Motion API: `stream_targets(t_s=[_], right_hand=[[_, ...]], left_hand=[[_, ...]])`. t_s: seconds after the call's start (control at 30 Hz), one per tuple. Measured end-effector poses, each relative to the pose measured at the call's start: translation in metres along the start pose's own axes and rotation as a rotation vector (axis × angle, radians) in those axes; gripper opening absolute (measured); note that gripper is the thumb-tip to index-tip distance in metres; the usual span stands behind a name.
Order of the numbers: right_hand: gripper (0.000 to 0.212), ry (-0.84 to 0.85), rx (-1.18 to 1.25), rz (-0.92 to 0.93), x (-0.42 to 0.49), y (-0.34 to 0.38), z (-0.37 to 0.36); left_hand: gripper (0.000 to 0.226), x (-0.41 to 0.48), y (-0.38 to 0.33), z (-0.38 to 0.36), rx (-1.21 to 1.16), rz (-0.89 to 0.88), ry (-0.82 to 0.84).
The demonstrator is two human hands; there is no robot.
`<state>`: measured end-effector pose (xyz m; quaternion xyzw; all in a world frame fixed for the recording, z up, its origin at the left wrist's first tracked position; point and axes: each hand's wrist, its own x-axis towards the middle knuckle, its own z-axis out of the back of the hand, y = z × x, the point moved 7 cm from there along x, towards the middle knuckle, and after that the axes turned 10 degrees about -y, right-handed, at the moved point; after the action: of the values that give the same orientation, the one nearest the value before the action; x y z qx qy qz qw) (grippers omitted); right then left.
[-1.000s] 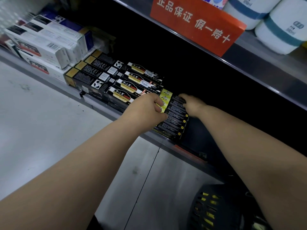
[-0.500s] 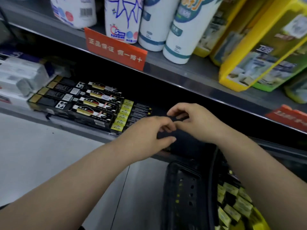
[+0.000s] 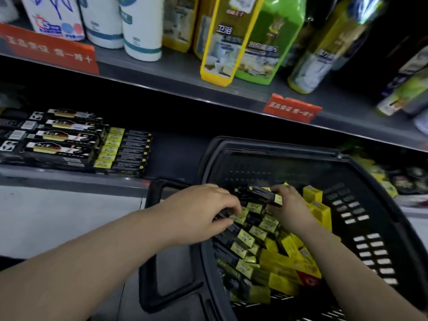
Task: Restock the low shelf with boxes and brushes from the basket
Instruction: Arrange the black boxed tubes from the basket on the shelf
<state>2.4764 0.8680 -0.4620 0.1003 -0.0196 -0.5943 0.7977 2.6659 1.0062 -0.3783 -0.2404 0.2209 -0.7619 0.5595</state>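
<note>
A black plastic basket (image 3: 375,218) stands on the floor in front of the low shelf (image 3: 176,154), filled with several black-and-yellow boxes (image 3: 252,230). My left hand (image 3: 203,212) reaches into the basket and its fingers curl round a black box (image 3: 228,220) at the near left of the pile. My right hand (image 3: 289,205) grips another black-and-yellow box (image 3: 264,194), tilted above the pile. On the low shelf at the left lie rows of black-and-yellow boxes (image 3: 126,150) beside longer black boxes (image 3: 62,137).
The upper shelf (image 3: 185,84) carries paper rolls (image 3: 141,28), yellow and green cleaner packs (image 3: 245,42) and red price tags (image 3: 291,108). More yellow items (image 3: 379,174) lie on the low shelf at the right. The grey floor (image 3: 58,216) spreads at the left.
Both hands left the shelf boxes, moved right and down into the basket, and each took hold of a box. The view swung right, bringing the basket fully into sight.
</note>
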Motion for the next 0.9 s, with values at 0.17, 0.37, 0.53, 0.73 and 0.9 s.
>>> stream_targets(t_s=[0.17,0.37,0.53,0.73,0.9], right_hand=[[0.060,0.014,0.038,-0.101,0.017,-0.027,-0.027],[0.040,-0.087,-0.184,0.017,0.021,-0.026,-0.023],[0.021,-0.177,0.183,-0.004,-0.003,-0.007,0.024],[0.020,0.085,0.938,0.024,-0.062,0.066,0.037],[0.016,0.103,1.113,0.057,-0.055,0.079,0.036]], left_hand=[[0.024,0.006,-0.006,-0.009,0.030,0.040,0.020],[0.024,0.010,-0.012,-0.012,0.012,0.085,0.009],[0.043,0.015,0.002,-0.011,-0.345,0.394,-0.103],[0.045,0.015,0.003,-0.031,-1.007,0.755,-0.095],[0.017,0.019,0.021,-0.023,-0.977,0.799,-0.312]])
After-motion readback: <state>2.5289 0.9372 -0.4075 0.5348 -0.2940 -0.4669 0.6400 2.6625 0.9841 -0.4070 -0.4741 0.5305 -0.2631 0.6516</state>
